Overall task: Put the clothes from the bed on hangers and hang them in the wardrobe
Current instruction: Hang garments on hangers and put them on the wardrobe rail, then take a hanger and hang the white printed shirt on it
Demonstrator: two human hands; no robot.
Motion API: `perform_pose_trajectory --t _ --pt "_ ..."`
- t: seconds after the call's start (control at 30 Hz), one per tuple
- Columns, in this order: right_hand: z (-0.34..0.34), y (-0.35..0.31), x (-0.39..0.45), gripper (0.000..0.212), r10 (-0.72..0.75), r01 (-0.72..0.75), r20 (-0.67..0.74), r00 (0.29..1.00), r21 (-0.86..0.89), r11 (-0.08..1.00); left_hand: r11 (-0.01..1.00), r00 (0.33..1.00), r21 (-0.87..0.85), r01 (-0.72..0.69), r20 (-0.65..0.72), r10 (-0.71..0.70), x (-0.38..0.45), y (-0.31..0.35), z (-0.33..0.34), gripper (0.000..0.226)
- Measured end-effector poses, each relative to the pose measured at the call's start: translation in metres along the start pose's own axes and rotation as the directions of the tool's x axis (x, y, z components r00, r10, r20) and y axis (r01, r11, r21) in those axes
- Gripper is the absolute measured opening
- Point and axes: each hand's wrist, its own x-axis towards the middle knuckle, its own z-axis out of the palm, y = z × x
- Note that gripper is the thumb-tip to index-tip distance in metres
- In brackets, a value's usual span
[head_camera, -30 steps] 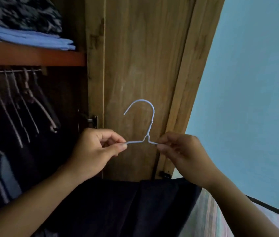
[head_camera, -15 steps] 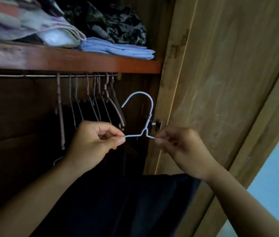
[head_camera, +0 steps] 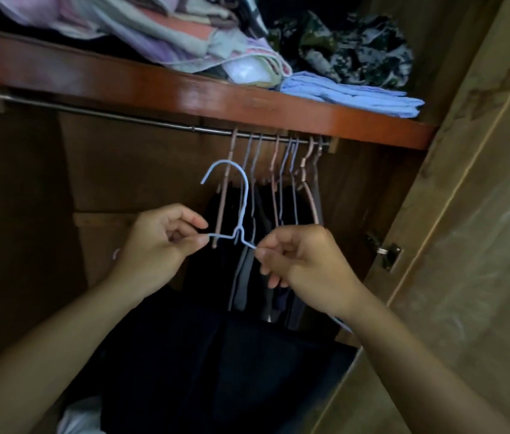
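Hands hold a blue hanger [head_camera: 241,211] before the open wardrobe — left hand [head_camera: 159,245] pinching its left shoulder wire, right hand [head_camera: 303,261] pinching the right, both grips closed on it. Dark cloth [head_camera: 231,371] hangs below. Its hook points up, under the rail [head_camera: 122,115] — other hangers [head_camera: 281,170] hang far right.

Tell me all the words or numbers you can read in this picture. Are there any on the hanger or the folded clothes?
None: no words, numbers or signs can be read anywhere in the picture.
The blue hanger is bare wire.
The folded blue cloth on the shelf is plain.
The camouflage cloth has only blotches, no letters.
The striped cloth has only stripes.
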Motion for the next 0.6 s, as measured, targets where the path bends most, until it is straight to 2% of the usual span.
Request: perform_pose_trajectory --t 0.2,0.6 --pt "0.041 -0.008 0.031 0.011 0.186 -0.228 0.156 0.97 0.318 0.92 0.987 0.997 0.159 -0.008 -0.071 0.019 0.005 -0.025 -0.027 0.015" --pt "0.111 -0.021 0.104 0.009 0.379 -0.433 0.216 0.9 0.562 0.705 0.95 0.998 0.305 -0.058 -0.015 0.066 0.073 -0.085 -0.066 0.019"
